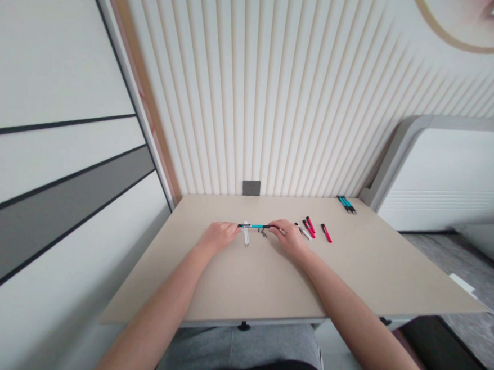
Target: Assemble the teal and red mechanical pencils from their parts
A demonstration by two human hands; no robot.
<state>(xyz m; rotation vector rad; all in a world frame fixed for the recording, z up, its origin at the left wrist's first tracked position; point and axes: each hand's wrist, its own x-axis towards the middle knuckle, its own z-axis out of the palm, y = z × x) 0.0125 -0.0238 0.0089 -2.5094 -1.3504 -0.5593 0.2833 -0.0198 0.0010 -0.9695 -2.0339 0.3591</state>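
Observation:
A blue and black pen lies level between my two hands above the tabletop. My left hand pinches its left end, where a black clip shows. On the other end, the fingers of my right hand are closed round the black tip part. Below the pen are several thin white sticks that look like refills. Some small dark pieces lie beside them, too small to make out. Just right of my right hand are white pen barrels, partly hidden by it.
Red pen barrels with black ends lie right of my hands, and one more red barrel sits apart. Several blue pens rest at the desk's back right corner. A ribbed wall with a dark socket borders the desk.

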